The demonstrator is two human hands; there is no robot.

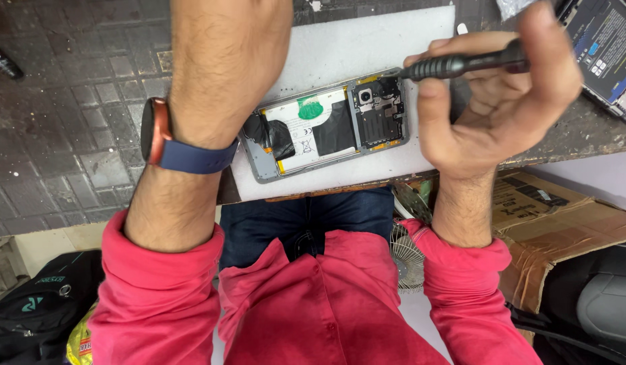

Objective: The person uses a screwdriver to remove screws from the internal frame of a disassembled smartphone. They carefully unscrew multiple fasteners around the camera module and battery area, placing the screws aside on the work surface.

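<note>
The left hand (225,40) runs off the top edge, fingers unseen. Its forearm hides the opened phone's (326,128) left end. The screwdriver's (462,64) tip is too small to make out.

White mat (367,40) at 12 o'clock on a dark gridded worktop (69,101). Second opened device (607,51) at 1–2 o'clock, on the worktop's edge. Cardboard box (549,230), flaps torn, at 4 o'clock. Small wire-guard fan (407,253) just right of centre, below the bench edge. Black backpack (39,304) at 8 o'clock, yellow packet (80,341) just beside it. Dark seat (600,304) at 5 o'clock.
</note>
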